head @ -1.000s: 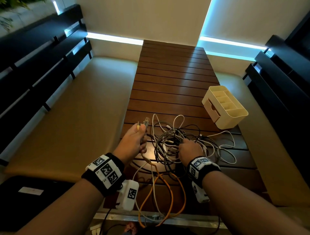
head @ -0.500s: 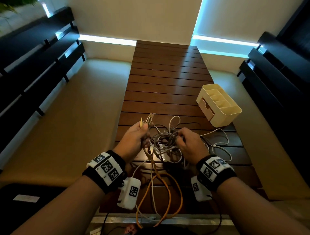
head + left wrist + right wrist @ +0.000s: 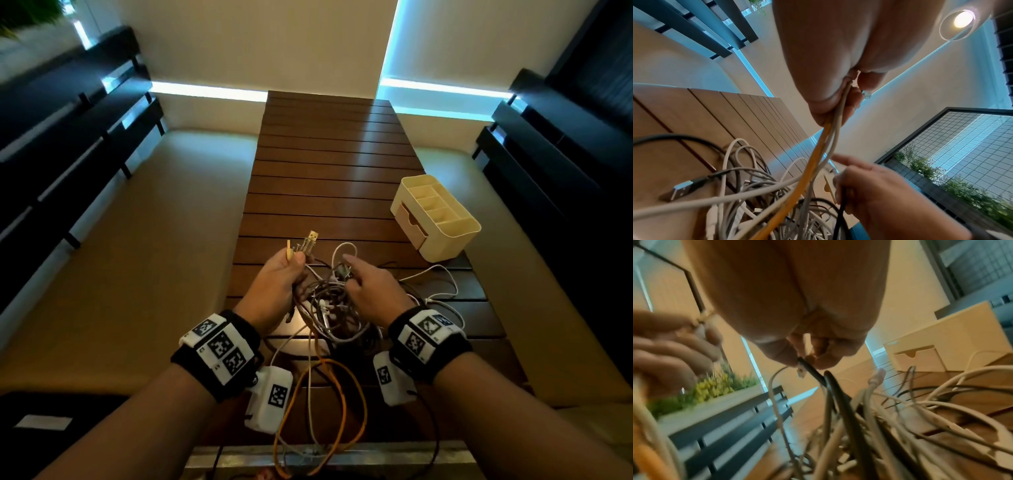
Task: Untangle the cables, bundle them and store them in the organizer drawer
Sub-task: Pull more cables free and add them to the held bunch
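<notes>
A knot of white, grey and black cables [image 3: 330,305] is lifted between my hands above the near end of the slatted wooden table [image 3: 329,164]. My left hand [image 3: 279,281] grips several cable ends; their plugs [image 3: 310,241] stick up past the thumb, and an orange cable [image 3: 807,181] and white ones run down from the fist [image 3: 835,104]. My right hand [image 3: 368,286] pinches a black cable [image 3: 818,374] out of the tangle, index finger stretched out. The cream organizer [image 3: 436,216] with its drawer [image 3: 411,224] pushed in stands at the table's right edge.
Loose white cable loops [image 3: 438,291] trail right of the tangle toward the organizer. An orange loop [image 3: 322,411] hangs over the table's near edge. Beige padded benches [image 3: 144,240] flank the table, with dark slatted backrests [image 3: 61,137] behind them.
Both hands have risen, lifting the tangle off the table. The right hand shifted from pressing on the pile to pinching a black cable, index finger now extended. The left hand keeps its plugs.
</notes>
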Motion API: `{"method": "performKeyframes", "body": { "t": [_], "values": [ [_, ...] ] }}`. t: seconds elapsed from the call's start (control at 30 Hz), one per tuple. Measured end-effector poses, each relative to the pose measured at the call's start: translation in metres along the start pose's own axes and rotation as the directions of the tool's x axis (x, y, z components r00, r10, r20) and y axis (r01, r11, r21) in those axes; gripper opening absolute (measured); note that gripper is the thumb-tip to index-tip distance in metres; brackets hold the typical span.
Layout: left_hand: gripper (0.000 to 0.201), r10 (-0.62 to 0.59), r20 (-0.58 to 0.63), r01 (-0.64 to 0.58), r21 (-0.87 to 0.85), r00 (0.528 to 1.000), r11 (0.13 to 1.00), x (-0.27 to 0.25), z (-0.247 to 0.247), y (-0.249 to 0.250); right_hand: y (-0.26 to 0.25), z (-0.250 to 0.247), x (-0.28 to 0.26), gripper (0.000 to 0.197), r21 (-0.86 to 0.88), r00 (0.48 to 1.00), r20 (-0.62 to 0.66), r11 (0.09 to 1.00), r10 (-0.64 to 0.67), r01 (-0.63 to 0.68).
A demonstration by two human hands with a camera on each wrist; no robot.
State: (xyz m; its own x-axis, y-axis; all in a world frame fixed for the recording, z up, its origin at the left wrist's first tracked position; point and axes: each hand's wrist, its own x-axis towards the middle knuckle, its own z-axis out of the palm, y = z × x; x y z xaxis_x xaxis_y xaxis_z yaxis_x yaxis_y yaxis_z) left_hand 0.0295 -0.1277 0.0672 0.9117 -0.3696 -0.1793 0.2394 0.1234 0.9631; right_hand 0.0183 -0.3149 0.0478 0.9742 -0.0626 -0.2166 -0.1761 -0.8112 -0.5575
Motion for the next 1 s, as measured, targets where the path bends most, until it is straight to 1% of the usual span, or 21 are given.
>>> {"method": "performKeyframes", "body": {
  "t": [0.03, 0.07, 0.13, 0.17, 0.2, 0.23, 0.3, 0.33, 0.37, 0.43, 0.47, 0.5, 0.53, 0.57, 0.6, 0.63, 0.73, 0.77, 0.83, 0.9, 1.0],
  "values": [
    [0.023, 0.001, -0.007, -0.001, 0.001, 1.0, 1.0, -0.001, -0.001, 0.001, -0.001, -0.001, -0.002, 0.056, 0.076, 1.0, 0.005, 0.997, 0.01, -0.011],
    [0.022, 0.001, -0.009, -0.001, 0.0, 1.0, 1.0, -0.001, 0.0, 0.001, -0.001, -0.002, -0.003, 0.06, 0.103, 0.999, 0.029, 0.995, 0.018, -0.021],
    [0.02, 0.002, -0.012, -0.002, -0.004, 1.0, 1.0, -0.002, 0.0, 0.002, -0.003, -0.003, -0.004, 0.067, 0.039, 0.994, 0.097, 0.998, 0.052, -0.056],
    [0.019, 0.005, -0.011, -0.005, -0.007, 1.0, 1.0, -0.003, 0.0, 0.003, -0.005, -0.004, -0.005, 0.069, 0.002, 0.995, 0.087, 0.999, 0.039, -0.04],
    [0.018, 0.009, -0.01, -0.009, -0.009, 1.0, 1.0, -0.003, 0.001, 0.004, -0.008, -0.006, -0.007, 0.069, 0.012, 0.999, 0.043, 1.0, -0.004, 0.004],
    [0.018, 0.012, -0.012, -0.012, -0.013, 1.0, 1.0, -0.003, 0.003, 0.004, -0.012, -0.01, -0.009, 0.067, 0.078, 0.998, -0.019, 0.996, -0.051, 0.053],
    [0.018, 0.005, -0.026, -0.007, -0.046, 1.0, 0.999, -0.002, 0.004, 0.005, -0.023, -0.02, -0.01, 0.059, 0.28, 0.975, -0.185, 0.944, -0.124, 0.173],
    [0.019, -0.002, -0.041, -0.001, -0.069, 0.999, 0.998, -0.001, 0.005, 0.005, -0.027, -0.024, -0.009, 0.055, 0.342, 0.967, -0.22, 0.918, -0.127, 0.198],
    [0.02, -0.003, -0.053, -0.002, -0.089, 0.999, 0.996, 0.0, 0.006, 0.006, -0.028, -0.027, -0.008, 0.051, 0.363, 0.973, -0.196, 0.913, -0.121, 0.186],
    [0.02, 0.013, -0.062, -0.018, -0.088, 0.998, 0.996, 0.0, 0.009, 0.008, -0.027, -0.031, -0.008, 0.04, 0.228, 0.993, -0.023, 0.967, -0.115, 0.118],
    [0.019, 0.027, -0.062, -0.032, -0.077, 0.998, 0.997, 0.001, 0.011, 0.01, -0.028, -0.033, -0.01, 0.032, 0.213, 0.993, 0.006, 0.97, -0.121, 0.117],
    [0.018, 0.043, -0.062, -0.047, -0.067, 0.997, 0.997, 0.001, 0.013, 0.012, -0.03, -0.037, -0.012, 0.025, 0.265, 0.989, -0.023, 0.953, -0.144, 0.145],
    [0.017, 0.062, -0.064, -0.066, -0.062, 0.996, 0.996, 0.003, 0.014, 0.014, -0.035, -0.044, -0.015, 0.02, 0.366, 0.98, -0.096, 0.909, -0.176, 0.199],
    [0.017, 0.081, -0.068, -0.085, -0.061, 0.994, 0.995, 0.003, 0.015, 0.015, -0.04, -0.052, -0.019, 0.017, 0.472, 0.967, -0.17, 0.845, -0.191, 0.25],
    [0.016, 0.096, -0.069, -0.1, -0.059, 0.993, 0.993, 0.004, 0.016, 0.016, -0.046, -0.059, -0.022, 0.014, 0.562, 0.959, -0.213, 0.78, -0.187, 0.276],
    [0.016, 0.109, -0.068, -0.112, -0.052, 0.992, 0.992, 0.005, 0.017, 0.017, -0.049, -0.063, -0.023, 0.012, 0.606, 0.956, -0.232, 0.742, -0.18, 0.287],
    [0.015, 0.156, -0.03, -0.157, -0.02, 0.987, 0.987, 0.006, 0.021, 0.02, -0.048, -0.06, -0.025, 0.01, 0.51, 0.954, -0.244, 0.813, -0.176, 0.28],
    [0.016, 0.169, -0.008, -0.169, -0.009, 0.986, 0.986, 0.005, 0.024, 0.022, -0.047, -0.056, -0.026, 0.009, 0.515, 0.957, -0.236, 0.814, -0.168, 0.27],
    [0.017, 0.184, 0.019, -0.184, 0.001, 0.983, 0.983, 0.003, 0.028, 0.026, -0.046, -0.049, -0.027, 0.007, 0.586, 0.966, -0.221, 0.774, -0.132, 0.239],
    [0.017, 0.19, 0.022, -0.191, 0.011, 0.981, 0.982, 0.002, 0.03, 0.028, -0.047, -0.046, -0.028, 0.013, 0.611, 0.967, -0.233, 0.758, -0.104, 0.228],
    [0.015, 0.222, 0.036, -0.223, 0.03, 0.974, 0.974, 0.001, 0.034, 0.03, -0.05, -0.046, -0.03, 0.013, 0.61, 0.96, -0.25, 0.75, -0.124, 0.256]
  ]
}}
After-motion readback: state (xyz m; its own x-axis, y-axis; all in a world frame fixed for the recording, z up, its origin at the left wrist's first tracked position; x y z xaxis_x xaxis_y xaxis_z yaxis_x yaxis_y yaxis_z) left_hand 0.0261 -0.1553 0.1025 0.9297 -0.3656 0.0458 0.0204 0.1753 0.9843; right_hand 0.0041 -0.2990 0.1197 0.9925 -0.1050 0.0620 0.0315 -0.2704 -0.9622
